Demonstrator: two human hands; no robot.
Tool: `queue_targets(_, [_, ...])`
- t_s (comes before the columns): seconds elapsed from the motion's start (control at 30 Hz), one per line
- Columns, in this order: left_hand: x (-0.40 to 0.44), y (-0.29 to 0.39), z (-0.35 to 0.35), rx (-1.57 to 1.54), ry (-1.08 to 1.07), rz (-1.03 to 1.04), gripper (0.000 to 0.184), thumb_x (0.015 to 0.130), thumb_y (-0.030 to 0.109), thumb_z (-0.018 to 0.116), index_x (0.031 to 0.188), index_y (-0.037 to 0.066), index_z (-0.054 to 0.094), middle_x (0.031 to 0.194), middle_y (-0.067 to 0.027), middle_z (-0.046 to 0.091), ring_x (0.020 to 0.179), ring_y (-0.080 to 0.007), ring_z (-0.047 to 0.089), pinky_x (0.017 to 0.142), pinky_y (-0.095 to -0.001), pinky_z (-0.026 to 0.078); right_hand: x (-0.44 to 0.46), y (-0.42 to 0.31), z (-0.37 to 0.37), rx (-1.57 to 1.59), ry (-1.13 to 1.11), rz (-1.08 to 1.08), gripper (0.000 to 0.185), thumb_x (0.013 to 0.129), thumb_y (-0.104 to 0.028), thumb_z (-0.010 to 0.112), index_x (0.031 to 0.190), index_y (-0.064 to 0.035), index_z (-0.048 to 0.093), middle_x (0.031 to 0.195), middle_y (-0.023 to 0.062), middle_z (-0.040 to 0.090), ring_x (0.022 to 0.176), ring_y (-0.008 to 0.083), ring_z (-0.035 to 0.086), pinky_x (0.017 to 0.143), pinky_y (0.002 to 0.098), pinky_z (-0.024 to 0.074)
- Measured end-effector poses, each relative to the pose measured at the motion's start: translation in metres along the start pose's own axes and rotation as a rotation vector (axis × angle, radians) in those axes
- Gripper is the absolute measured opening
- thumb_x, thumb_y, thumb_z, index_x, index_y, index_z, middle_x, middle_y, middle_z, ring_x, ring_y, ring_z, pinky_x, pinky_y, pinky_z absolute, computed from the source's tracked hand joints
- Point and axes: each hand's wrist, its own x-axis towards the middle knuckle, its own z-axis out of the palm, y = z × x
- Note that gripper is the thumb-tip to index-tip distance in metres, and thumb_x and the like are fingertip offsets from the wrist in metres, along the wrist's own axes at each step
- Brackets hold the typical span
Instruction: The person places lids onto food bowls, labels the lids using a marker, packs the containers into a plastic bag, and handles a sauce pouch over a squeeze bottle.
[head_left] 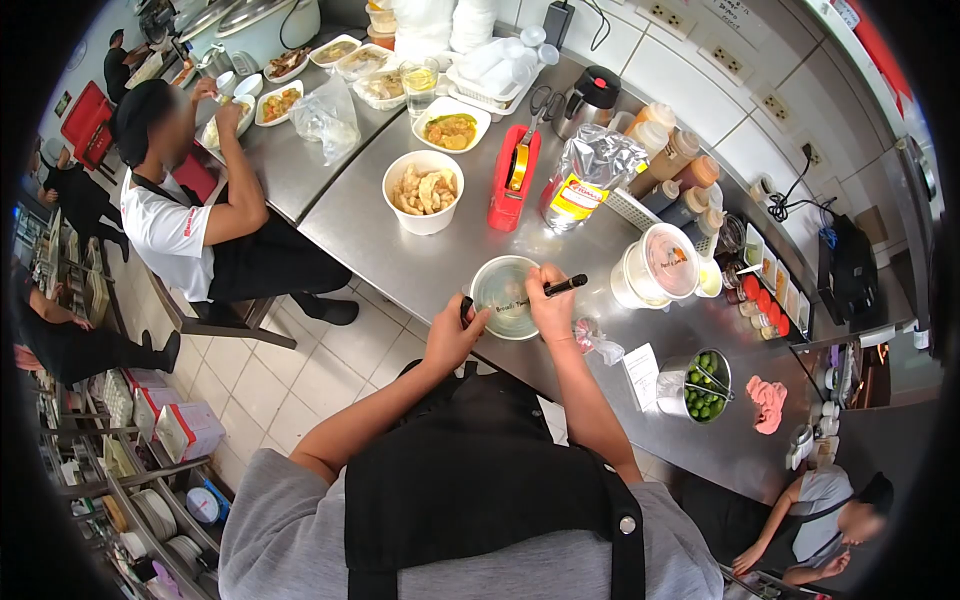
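A round tub with a translucent lid (pixel 503 310) is at the table's front edge, with dark handwriting across the lid. My right hand (pixel 552 308) is closed around a black marker (pixel 566 286) and rests at the lid's right rim. At the lower left rim, my left hand (pixel 455 335) has its fingers closed on a small black piece that looks like the marker cap (pixel 466 311), with the thumb against the tub. Behind the tub stands a white paper bucket (pixel 423 222) filled with fried pieces. A red tape dispenser (pixel 506 190) with scissors lies beyond the tub.
Right of me are white stacked tubs (pixel 633 290), a paper slip (pixel 641 376) and a steel pot of green limes (pixel 688 408). A foil bag (pixel 590 175) and sauce bottles (pixel 675 155) line the back. A seated person (pixel 175 215) eats at left; another person (pixel 825 520) is lower right.
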Motion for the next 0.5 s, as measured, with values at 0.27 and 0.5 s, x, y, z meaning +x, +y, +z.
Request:
queue_targets(0.27, [-0.0005,0.0026,-0.0007,-0.001,-0.006,-0.009,0.031,0.090,0.026,0.067,0.080,0.004,0.048,0.062,-0.0067,0.061,0.057,-0.0153,0.061,0.056,-0.0303,0.048,0.0002,0.0030,0.0012,-0.036,0.019,-0.011,0.036,0.082,-0.003,0.063,0.062,-0.0020,0.033,0.055,0.0080,0.034,0.050,0.0167,0.032,0.049,0.0365,0.0293])
queue_targets(0.5, [-0.0017,0.0063,-0.0021,0.003,-0.008,-0.002,0.030,0.090,0.026,0.067,0.081,0.004,0.048,0.062,-0.0065,0.061,0.057,-0.0148,0.061,0.056,-0.0301,0.048,0.0007,-0.0005,0.0000,-0.019,0.029,-0.004,0.037,0.083,-0.003,0.063,0.062,-0.0025,0.032,0.055,0.0065,0.032,0.050,0.0158,0.031,0.049,0.0363,0.0288])
